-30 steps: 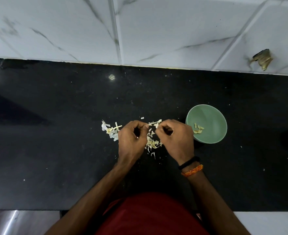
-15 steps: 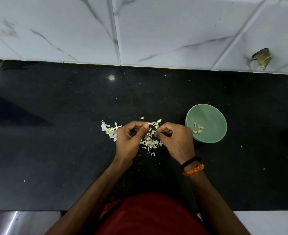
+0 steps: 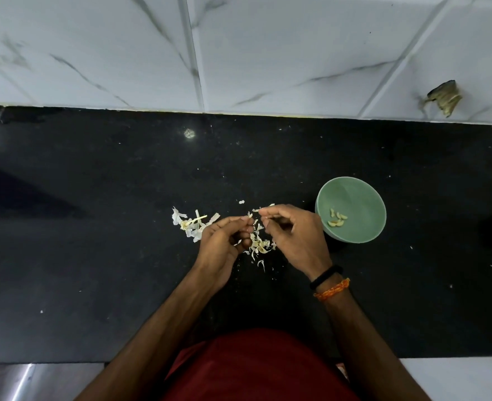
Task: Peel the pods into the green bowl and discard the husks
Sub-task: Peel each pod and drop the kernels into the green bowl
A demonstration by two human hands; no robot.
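1. Nearest the camera is the person's red garment (image 3: 256, 369), at the near edge of the black worktop (image 3: 94, 270); both forearms reach out over that edge toward the middle
2. The right wrist carries a black band (image 3: 326, 276) and, just behind it, an orange thread band (image 3: 332, 290)
3. The left hand (image 3: 223, 244) sits over the middle of the worktop with its fingers curled in; a small pale scrap shows against them, but whether they pinch it cannot be told
4. The right hand (image 3: 295, 237) is just beside it, fingers curled, thumb and forefinger pinching a thin pale sliver at the fingertips; whether that is a pod or a piece of husk is too small to tell
5. Between and under the two hands lies a loose heap of pale husks (image 3: 259, 246), with a few flakes scattered toward the near edge
6. A second scatter of white husks (image 3: 191, 222) lies just left of the left hand
7. The green bowl (image 3: 363, 198) stands on the worktop toward the right edge, just beside the right hand, upright; a few peeled pale pieces (image 3: 337, 219) rest in its bottom
8. Along the far edge rises a white marble-veined tiled wall (image 3: 268, 53); near the far right corner a brownish, chipped patch (image 3: 444, 96) marks a tile
9. No brand, label or writing can be read anywhere
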